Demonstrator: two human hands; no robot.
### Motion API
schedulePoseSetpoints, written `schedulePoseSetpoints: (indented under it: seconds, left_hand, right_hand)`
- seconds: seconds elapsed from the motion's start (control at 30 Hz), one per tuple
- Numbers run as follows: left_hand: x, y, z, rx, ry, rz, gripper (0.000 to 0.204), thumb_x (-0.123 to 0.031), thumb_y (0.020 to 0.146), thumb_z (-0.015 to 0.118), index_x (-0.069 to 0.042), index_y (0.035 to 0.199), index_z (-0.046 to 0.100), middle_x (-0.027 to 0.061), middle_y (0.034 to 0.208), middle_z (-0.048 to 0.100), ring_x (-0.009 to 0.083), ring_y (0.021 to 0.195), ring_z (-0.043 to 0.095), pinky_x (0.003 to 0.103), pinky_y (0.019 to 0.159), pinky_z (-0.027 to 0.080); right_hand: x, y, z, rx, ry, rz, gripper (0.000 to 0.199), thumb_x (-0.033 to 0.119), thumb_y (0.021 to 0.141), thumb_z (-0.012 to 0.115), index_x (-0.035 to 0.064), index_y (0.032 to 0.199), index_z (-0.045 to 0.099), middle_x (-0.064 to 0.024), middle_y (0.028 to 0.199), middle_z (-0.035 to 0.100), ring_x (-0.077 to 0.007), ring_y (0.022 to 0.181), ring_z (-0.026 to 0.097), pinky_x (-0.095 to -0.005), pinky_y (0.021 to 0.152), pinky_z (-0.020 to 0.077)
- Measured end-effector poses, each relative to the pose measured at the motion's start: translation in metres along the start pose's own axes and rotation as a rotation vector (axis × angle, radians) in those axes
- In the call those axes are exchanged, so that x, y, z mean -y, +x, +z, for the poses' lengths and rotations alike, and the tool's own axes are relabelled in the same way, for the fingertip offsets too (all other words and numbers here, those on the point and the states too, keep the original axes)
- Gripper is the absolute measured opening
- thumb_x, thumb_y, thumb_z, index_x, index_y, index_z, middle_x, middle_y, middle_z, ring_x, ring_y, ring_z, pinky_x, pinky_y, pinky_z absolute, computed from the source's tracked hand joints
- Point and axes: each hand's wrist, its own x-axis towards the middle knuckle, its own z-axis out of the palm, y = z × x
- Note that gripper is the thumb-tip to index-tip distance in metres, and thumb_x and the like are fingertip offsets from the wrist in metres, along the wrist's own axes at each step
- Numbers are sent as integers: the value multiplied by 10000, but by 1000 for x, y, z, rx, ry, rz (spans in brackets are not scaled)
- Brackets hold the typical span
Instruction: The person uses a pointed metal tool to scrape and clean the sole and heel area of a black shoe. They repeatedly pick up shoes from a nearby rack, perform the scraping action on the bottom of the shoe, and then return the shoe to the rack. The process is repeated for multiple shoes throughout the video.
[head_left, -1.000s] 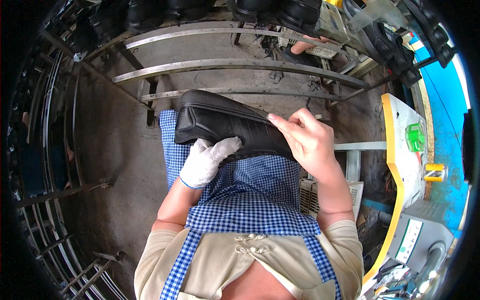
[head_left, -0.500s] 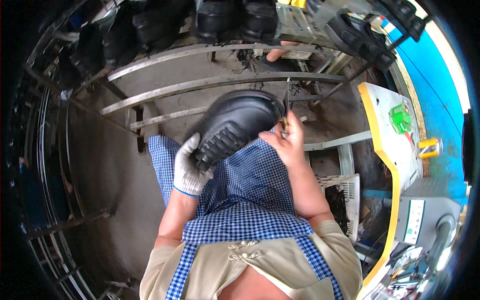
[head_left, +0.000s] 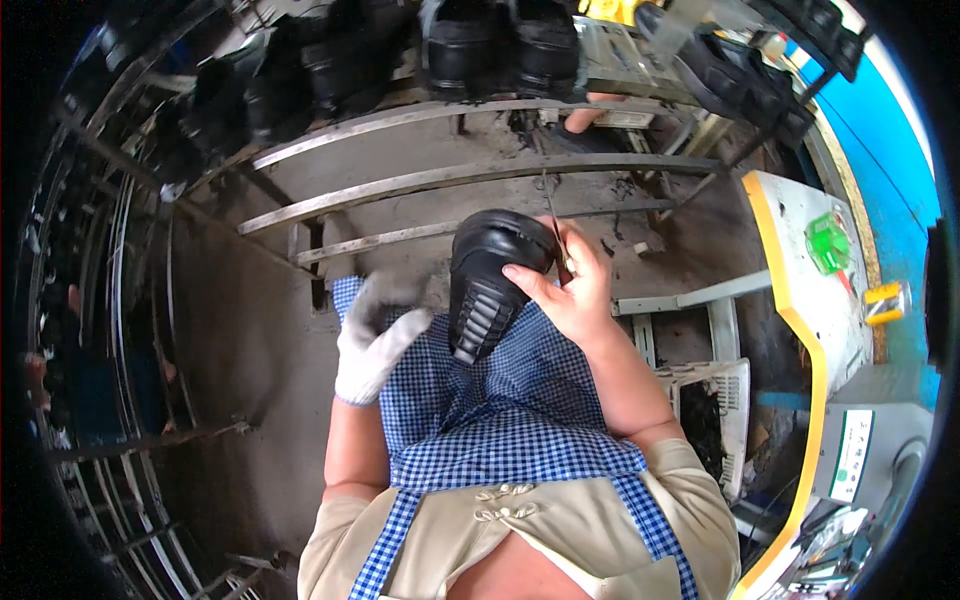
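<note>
Head view, looking down. Nearest, at 6 o'clock, the person's blue-and-white checked apron (head_left: pixel 520 420) covers the lap. Above it, near the centre, the right hand (head_left: pixel 570 290), bare, closes around the toe end of a black shoe (head_left: pixel 490 280), thumb pressed on the upper; the same hand also pinches thin scissors (head_left: pixel 555 225), whose blades point toward 12 o'clock. The shoe stands on end over the apron, its ribbed sole facing the camera and its heel end toward 6 o'clock. At 9 o'clock of the shoe, the left hand (head_left: pixel 375 335), in a white glove, is blurred, fingers loosely spread, holding nothing and just apart from the shoe. Beyond the hands run grey metal rails (head_left: pixel 400 185). Farthest, at 12 o'clock, more black shoes (head_left: pixel 500 45) sit in a row on the rack. At 3 o'clock, a yellow-edged tabletop (head_left: pixel 800 230) carries a green container (head_left: pixel 828 243).
</note>
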Motion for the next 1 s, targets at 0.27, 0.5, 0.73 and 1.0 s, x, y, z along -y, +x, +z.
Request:
schedulePoseSetpoints:
  seconds: [0.27, 0.5, 0.73, 1.0]
  left_hand:
    - [-9, 35, 26, 237, -144, 42, 708, -203, 705, 875, 13, 1301, 558, 105, 1204, 634, 193, 1105, 604, 337, 980, 481]
    - [-12, 29, 30, 381, -142, -10, 610, -168, 703, 869, 3, 1231, 615, 93, 1149, 659, 182, 1059, 620, 338, 952, 490]
    - [-16, 35, 35, 583, -91, -19, 588, -260, 710, 872, 1, 1183, 638, 92, 1075, 684, 177, 990, 636, 332, 918, 505]
    - [-2, 37, 46, 675, -42, -67, 652, -333, 694, 873, 10, 1191, 629, 91, 1092, 688, 173, 997, 634, 339, 937, 496]
  right_hand:
    - [22, -7, 7, 280, 215, 112, 460, 107, 754, 842, -50, 1133, 634, -120, 1067, 666, -187, 980, 643, -305, 849, 515]
    - [41, 27, -35, 501, -149, -338, 315, 14, 683, 784, 70, 982, 704, -36, 932, 662, -166, 683, 682, -294, 586, 561]
    - [80, 48, -49, 869, -423, -468, 125, 83, 736, 711, 67, 840, 645, -34, 815, 589, -206, 613, 648, -337, 532, 529]
    - [91, 56, -45, 1186, -627, -379, 131, 120, 744, 688, 28, 779, 601, -96, 793, 602, -280, 674, 666, -393, 574, 543]
